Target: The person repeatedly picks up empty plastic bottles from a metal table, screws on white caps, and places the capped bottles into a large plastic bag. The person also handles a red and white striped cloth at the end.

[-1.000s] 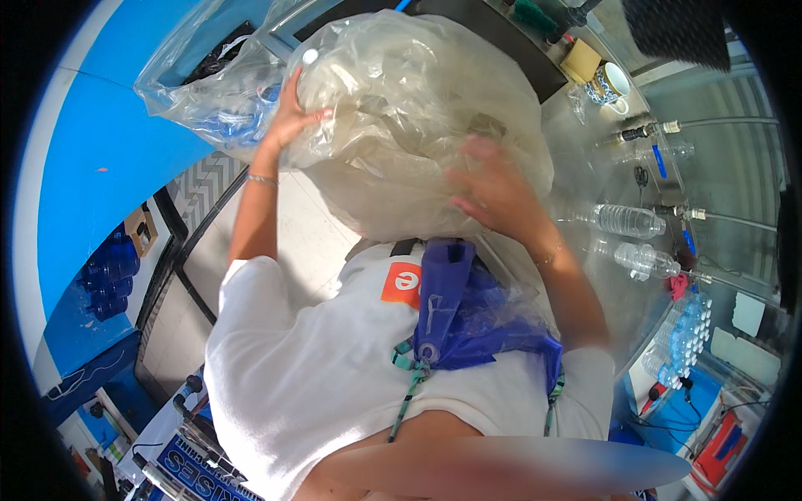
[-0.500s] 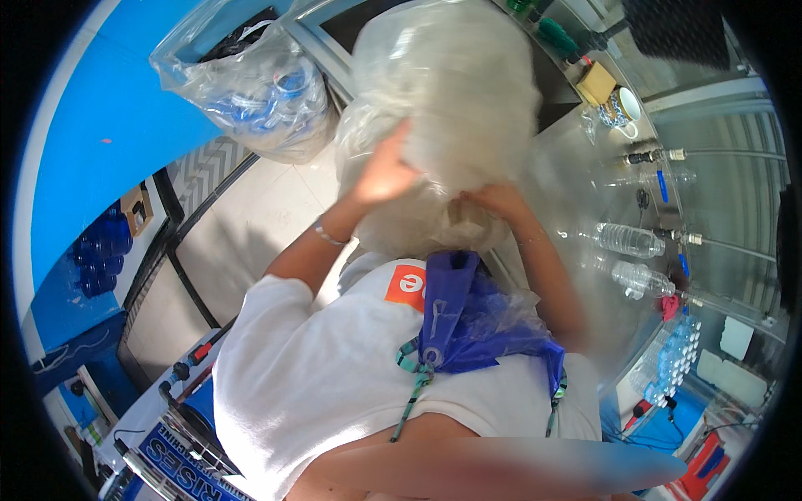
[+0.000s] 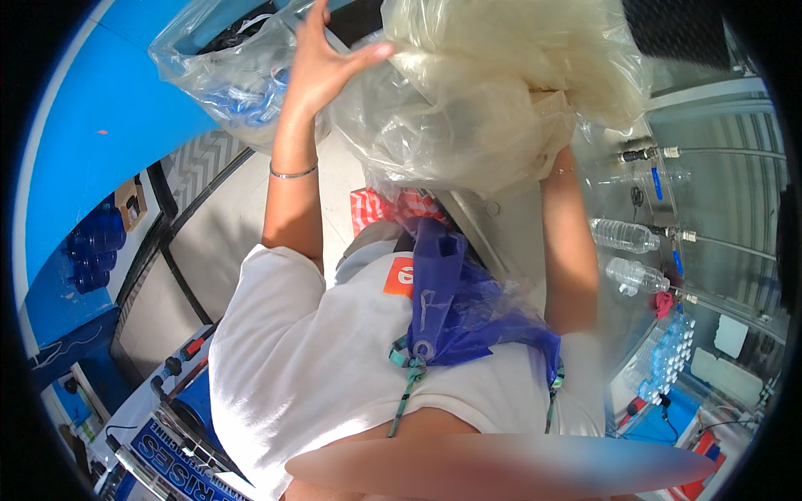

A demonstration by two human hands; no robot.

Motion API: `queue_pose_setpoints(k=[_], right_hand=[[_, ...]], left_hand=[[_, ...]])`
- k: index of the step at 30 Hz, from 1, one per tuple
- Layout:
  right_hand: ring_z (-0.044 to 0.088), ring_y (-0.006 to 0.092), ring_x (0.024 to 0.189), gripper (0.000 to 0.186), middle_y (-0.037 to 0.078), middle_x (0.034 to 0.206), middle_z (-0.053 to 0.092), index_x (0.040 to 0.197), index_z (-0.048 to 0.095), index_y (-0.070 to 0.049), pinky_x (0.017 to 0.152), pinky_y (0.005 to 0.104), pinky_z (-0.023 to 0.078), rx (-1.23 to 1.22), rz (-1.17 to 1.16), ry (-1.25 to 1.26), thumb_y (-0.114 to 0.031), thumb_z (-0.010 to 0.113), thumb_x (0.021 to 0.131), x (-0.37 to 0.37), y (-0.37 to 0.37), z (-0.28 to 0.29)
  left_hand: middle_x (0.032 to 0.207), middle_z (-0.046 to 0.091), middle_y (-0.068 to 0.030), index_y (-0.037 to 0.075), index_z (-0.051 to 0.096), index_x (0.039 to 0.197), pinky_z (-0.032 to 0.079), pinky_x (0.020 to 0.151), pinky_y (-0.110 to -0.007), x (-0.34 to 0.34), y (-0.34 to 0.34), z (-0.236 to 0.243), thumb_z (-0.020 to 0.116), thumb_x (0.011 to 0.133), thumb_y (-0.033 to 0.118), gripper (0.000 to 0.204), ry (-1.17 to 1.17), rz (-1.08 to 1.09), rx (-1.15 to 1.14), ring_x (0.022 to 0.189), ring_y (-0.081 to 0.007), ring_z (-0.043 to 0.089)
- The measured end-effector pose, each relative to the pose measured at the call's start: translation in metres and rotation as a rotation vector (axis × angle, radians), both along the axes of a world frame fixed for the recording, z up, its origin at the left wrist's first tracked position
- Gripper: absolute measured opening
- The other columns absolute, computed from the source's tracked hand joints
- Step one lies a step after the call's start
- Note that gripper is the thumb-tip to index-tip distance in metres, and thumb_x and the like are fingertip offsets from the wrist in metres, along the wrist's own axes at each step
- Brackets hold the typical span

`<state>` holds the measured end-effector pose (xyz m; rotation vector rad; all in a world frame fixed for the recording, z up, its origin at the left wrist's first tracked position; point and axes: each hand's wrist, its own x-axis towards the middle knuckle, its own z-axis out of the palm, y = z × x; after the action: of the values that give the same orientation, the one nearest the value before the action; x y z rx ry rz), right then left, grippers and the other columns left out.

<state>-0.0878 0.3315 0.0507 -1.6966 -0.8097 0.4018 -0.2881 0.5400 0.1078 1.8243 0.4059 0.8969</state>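
A large clear, slightly yellowish plastic bag [image 3: 455, 125] hangs bunched in front of me, its upper part spread toward the far right. My left hand [image 3: 330, 71] is raised at the bag's left side, fingers spread and thumb stretched toward the film; nothing is held in it. At the bag's right side, my right hand [image 3: 565, 159] goes in under the folds and holds the film up. The bag covers most of its fingers.
To the far left stands another clear bag [image 3: 221, 92] with blue items inside. A steel counter [image 3: 493, 209] runs on the right, with empty plastic bottles [image 3: 624, 235] and pipe fittings [image 3: 647, 154]. A red-and-white striped bag [image 3: 376, 209] is below the large bag.
The plastic bag has shifted up and right and spread out. My left hand has let go of it and risen, fingers opening. My right hand has moved forward and right with the bag.
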Motion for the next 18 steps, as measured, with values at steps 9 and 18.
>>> queue_pose_setpoints(k=[9,18], right_hand=[[0.056,0.0328,0.109,0.035,0.014,0.113,0.064,0.112,0.063,-0.005,0.096,0.0399,0.042,-0.064,0.240,-0.311,-0.025,0.067,0.084,-0.036,0.047,0.003],[0.052,0.0234,0.121,0.050,0.010,0.126,0.057,0.137,0.052,-0.013,0.099,0.0336,0.042,-0.105,0.019,-0.424,-0.024,0.064,0.090,0.011,-0.021,0.043]], left_hand=[[0.134,0.052,-0.0236,0.001,0.039,0.141,0.036,0.106,-0.041,0.006,-0.022,-0.176,0.071,0.079,0.045,0.083,0.240,-0.071,-0.317,0.127,-0.0336,0.047],[0.133,0.053,-0.0232,0.006,0.042,0.140,0.036,0.105,-0.042,0.069,0.152,-0.074,0.066,0.082,0.046,0.075,0.173,0.143,0.100,0.125,-0.0349,0.049]])
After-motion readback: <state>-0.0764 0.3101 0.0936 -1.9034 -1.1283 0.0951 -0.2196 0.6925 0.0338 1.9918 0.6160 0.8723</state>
